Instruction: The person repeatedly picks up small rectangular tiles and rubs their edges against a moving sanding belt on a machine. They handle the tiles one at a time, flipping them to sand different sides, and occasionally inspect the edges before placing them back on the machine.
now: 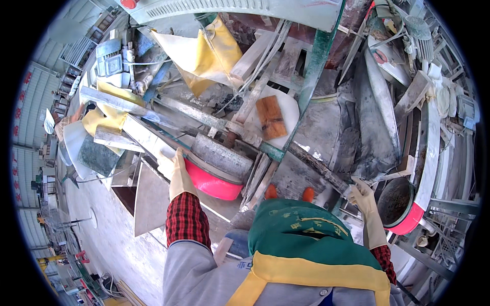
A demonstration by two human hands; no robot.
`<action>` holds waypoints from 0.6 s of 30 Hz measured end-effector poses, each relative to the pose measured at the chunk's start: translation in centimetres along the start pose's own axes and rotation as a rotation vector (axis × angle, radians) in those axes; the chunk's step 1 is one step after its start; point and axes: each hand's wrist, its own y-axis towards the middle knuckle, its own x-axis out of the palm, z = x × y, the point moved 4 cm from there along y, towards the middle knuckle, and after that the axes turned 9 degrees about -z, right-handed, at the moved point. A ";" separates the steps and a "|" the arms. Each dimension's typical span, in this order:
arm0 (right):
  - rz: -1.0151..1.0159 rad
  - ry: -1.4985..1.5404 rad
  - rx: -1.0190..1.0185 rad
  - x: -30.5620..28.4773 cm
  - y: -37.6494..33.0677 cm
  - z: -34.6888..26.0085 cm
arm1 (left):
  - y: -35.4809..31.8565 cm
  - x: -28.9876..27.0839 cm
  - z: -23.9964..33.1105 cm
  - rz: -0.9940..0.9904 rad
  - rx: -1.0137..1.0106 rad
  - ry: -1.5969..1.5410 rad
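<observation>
My left hand [175,172], in a cream rubber glove, has its fingers bent over a pale spot on the edge of a long whitish bar [148,137]. Whatever it grips there is hard to make out. Right beside it is a grey drum with a bright pink band [214,184]. On the other side my right hand [363,198], gloved alike, bends its fingers at the lower end of a dark, crusted bar [321,168]; their grip is partly hidden. Close to that hand sits a round dark tub with a pink rim [406,219].
A brown wooden block [271,117] lies on a white board beyond the green frame [314,86]. Yellow sheeting [217,48] hangs at the back. A tall grey sheet [375,112] leans at the right. My green and yellow apron [296,224] is close to the machinery.
</observation>
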 end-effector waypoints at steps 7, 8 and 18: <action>-0.147 0.129 -0.043 4.9 2.6 -0.2 | -6.2 2.6 -5.1 -0.037 0.174 -0.395; -0.198 0.132 -0.053 6.0 3.0 -0.7 | -8.2 1.5 -4.8 -0.085 0.221 -0.465; -0.657 0.199 -0.291 18.1 1.6 -12.3 | -26.9 1.3 8.6 -0.828 0.699 -0.665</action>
